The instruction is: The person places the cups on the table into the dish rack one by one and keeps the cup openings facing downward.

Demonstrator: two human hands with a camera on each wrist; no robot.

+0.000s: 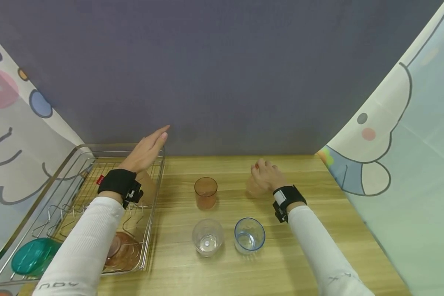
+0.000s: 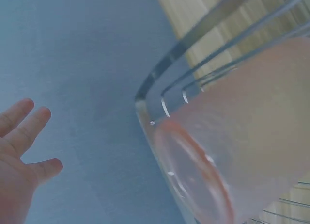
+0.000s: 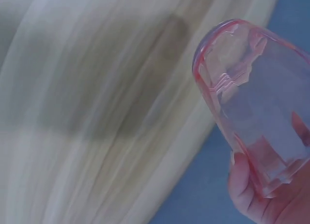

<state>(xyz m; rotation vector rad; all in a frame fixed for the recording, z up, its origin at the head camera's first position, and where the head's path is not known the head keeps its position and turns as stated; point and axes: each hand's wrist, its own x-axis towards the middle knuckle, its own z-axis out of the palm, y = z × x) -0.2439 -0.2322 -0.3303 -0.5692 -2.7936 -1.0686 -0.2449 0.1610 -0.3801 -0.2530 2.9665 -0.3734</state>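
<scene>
My right hand [image 1: 268,176] grips a see-through pink cup [image 3: 252,93] above the table's right side. In the head view, that hand hides much of the cup. My left hand [image 1: 145,153] is over the back of a wire dish rack [image 1: 156,197], with its fingers extended and nothing held. Just below it a pale pink cup [image 2: 252,127] leans in the rack, apart from the fingers. On the table between my hands stands an amber cup [image 1: 205,194]. Nearer to me are a clear cup [image 1: 207,238] and a blue-rimmed clear cup [image 1: 249,235].
In the rack's front lie a teal cup [image 1: 34,257] and a brownish cup [image 1: 124,251], partly behind my left sleeve. Bent wire prongs [image 1: 64,210] rise from the rack floor. A grey backdrop [image 1: 222,82] stands along the wooden table's [image 1: 181,271] back edge.
</scene>
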